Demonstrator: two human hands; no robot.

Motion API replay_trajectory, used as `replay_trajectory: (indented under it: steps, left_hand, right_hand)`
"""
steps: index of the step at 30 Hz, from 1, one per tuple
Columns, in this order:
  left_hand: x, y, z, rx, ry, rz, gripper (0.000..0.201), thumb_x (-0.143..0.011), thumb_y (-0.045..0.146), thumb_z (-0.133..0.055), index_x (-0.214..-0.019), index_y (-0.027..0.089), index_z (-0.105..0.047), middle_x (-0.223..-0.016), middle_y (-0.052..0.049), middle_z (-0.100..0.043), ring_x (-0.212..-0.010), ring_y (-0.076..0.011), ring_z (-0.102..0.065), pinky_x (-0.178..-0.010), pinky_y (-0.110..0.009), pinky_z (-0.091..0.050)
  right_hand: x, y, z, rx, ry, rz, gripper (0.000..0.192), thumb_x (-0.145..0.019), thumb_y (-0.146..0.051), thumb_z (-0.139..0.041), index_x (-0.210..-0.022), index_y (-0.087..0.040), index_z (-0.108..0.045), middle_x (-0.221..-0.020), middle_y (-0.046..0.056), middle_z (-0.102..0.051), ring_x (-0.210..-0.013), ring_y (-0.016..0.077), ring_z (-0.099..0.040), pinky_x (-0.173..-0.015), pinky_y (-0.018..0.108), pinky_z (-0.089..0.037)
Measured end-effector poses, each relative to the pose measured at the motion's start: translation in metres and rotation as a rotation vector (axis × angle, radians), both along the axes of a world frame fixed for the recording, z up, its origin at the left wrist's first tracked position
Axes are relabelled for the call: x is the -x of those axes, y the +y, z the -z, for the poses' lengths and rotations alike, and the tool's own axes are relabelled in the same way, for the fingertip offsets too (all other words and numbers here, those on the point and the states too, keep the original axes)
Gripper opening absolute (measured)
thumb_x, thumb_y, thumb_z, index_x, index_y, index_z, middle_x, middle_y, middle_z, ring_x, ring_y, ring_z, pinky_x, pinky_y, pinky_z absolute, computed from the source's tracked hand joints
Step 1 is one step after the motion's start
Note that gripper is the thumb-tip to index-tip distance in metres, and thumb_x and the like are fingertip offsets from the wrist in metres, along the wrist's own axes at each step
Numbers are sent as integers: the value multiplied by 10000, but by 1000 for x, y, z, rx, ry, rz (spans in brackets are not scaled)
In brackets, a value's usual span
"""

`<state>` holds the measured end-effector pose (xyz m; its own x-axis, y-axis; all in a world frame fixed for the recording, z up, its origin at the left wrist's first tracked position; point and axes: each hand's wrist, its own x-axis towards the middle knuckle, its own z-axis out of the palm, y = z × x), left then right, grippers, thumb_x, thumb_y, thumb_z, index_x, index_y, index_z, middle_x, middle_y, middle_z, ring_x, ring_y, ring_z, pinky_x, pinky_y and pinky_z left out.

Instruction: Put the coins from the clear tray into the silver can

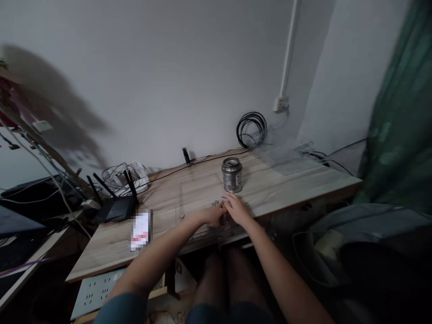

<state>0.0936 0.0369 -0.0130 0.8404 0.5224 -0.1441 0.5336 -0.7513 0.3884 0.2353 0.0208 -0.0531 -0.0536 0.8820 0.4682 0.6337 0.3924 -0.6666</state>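
Note:
My left hand (215,216) and my right hand (235,208) meet low over the front of the wooden desk (199,191). The fingers of my left hand are curled. My right hand's fingers bend toward them, tips close together. Whatever lies between the fingertips is too small and blurred to name. Just beyond my right hand an upright metal tin (232,175) shows a dark slot in its lid. Left of my hands, a small round silvery piece (182,215) rests on the desk. A clear sheet or box seems to lie under my hands, its outline faint.
At the desk's left stand a black router (118,208) and a white paper (141,229), partly pixelated. Tangled cables lie behind them. A small black device (186,156) and a coil of black cable (251,129) are by the wall. Clear plastic (286,157) covers the right rear.

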Motion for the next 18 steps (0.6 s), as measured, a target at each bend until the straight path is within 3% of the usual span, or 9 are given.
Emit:
replay_trajectory:
  steps: [2, 5, 9, 14, 18]
  left_hand:
    - [2, -1, -2, 44, 8, 38, 430, -485, 23, -550, -892, 154, -608, -867, -82, -598, -705, -194, -534, -650, -292, -440]
    - [5, -2, -3, 90, -7, 62, 279, -485, 6, -508, -678, 173, -622, -585, -15, -568, -532, -151, -488, -547, -265, -406]
    - [7, -3, -2, 105, -21, 15, 152, -485, 36, -514, -501, 167, -588, -449, 3, -510, -470, -143, -455, -548, -281, -389]
    - [14, -5, -1, 366, -104, -99, 167, -517, 44, -553, -610, 163, -624, -439, 42, -509, -412, -92, -425, -479, -233, -374]
    - [26, -10, 5, 691, -316, -388, 104, -608, 165, -620, -708, 141, -600, -526, 32, -570, -464, -91, -504, -470, -211, -411]
  right_hand:
    - [-1, 0, 1, -16, 43, -10, 263, -790, -206, -437, -1004, -169, -586, -1056, 82, -548, -989, 176, -504, -862, 316, -390]
    - [-2, 0, 4, -21, 98, -11, 255, -774, -205, -461, -989, -157, -589, -1047, 89, -552, -990, 178, -503, -852, 311, -397]
    - [-1, 1, 6, -7, 119, -10, 245, -764, -205, -482, -978, -152, -589, -1041, 87, -556, -974, 175, -511, -841, 309, -401]
    - [-1, -3, 0, -16, 46, 32, 239, -759, -190, -487, -965, -155, -603, -1022, 85, -573, -953, 171, -518, -839, 304, -397]
    - [1, -17, -24, 9, -271, 8, 175, -721, -183, -531, -832, -193, -667, -933, 77, -622, -968, 208, -509, -839, 316, -373]
